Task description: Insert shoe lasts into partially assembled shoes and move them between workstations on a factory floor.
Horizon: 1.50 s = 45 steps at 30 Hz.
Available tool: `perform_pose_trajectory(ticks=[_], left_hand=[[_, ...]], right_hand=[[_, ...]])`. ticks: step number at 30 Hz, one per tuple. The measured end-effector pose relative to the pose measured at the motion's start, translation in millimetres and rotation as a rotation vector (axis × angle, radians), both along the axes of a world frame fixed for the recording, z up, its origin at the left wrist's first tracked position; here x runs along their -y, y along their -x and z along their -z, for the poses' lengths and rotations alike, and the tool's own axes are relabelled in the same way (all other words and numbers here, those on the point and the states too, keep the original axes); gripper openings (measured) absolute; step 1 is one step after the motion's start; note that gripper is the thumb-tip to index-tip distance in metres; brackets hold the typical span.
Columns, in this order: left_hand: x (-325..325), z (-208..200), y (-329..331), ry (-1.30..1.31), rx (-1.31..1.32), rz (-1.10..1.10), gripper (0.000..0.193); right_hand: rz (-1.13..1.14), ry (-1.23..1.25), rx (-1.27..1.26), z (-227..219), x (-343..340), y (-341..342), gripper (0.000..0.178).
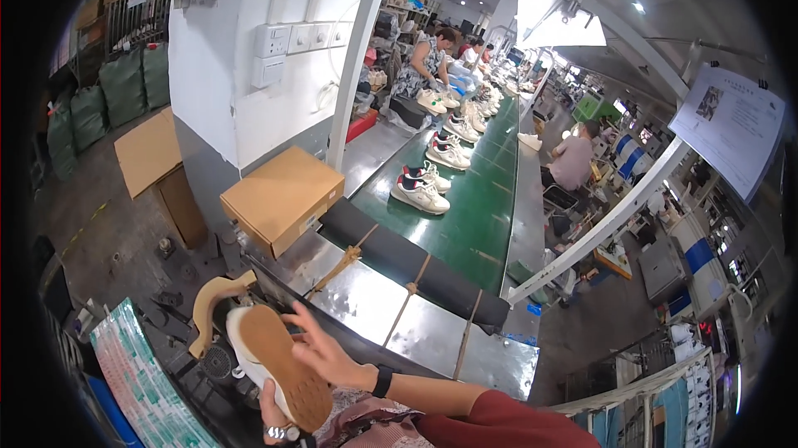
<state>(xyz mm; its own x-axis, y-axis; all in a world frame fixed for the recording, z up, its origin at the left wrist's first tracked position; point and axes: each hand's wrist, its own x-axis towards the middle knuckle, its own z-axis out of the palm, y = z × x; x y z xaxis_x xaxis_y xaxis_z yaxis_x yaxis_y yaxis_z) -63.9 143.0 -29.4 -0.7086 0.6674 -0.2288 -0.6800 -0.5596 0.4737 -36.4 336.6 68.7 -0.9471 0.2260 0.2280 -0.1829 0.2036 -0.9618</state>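
Note:
A white shoe [264, 333] with a tan-brown sole is tilted so that its sole faces up and toward me. My left hand [271, 411], with a silver watch at the wrist, grips it by the lower end; most of the fingers are hidden behind the shoe. Beside the sole is my right hand [326, 355], a black band on its wrist, fingers stretched apart and slightly blurred. Whether its fingertips touch the sole I cannot tell. Just beyond the shoe curves a tan, padded-looking arm [209, 308] of a machine.
Pairs of white shoes [421, 192] stand along a green conveyor belt [465, 236] ahead. A cardboard box [283, 190] sits at the belt's left corner, beside a white pillar [274, 107]. Metal frame posts [611, 219] flank the belt. Several people work farther along it.

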Motion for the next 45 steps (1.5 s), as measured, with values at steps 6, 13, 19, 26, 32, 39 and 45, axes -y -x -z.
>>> perform_pose_trajectory(ticks=[6,13,19,26,32,39,45], left_hand=[[108,-32,-27,0.806,-0.643,0.356,0.052],[152,-4,-52,1.499,-0.766,0.590,0.062],[24,-3,-21,1.815,-1.027,0.453,0.086],[-190,34,46,1.617,-1.445,-0.051,0.071],[-284,74,45,1.491,-1.621,0.327,0.078],[-230,49,-4,1.378,-1.461,0.298,0.063],[-23,76,-36,1.825,-1.116,0.243,0.047]], right_hand=[[-0.280,1.218,0.650,63,12,59,0.080],[-0.555,1.489,0.531,35,46,77,0.065],[-0.611,1.397,0.468,3,-54,22,0.064],[0.117,0.752,0.421,78,-244,-118,0.055],[0.804,-0.401,0.621,183,-275,-228,0.060],[0.806,-0.233,0.760,203,-280,-231,0.072],[0.858,-0.473,0.669,205,-288,-237,0.064]])
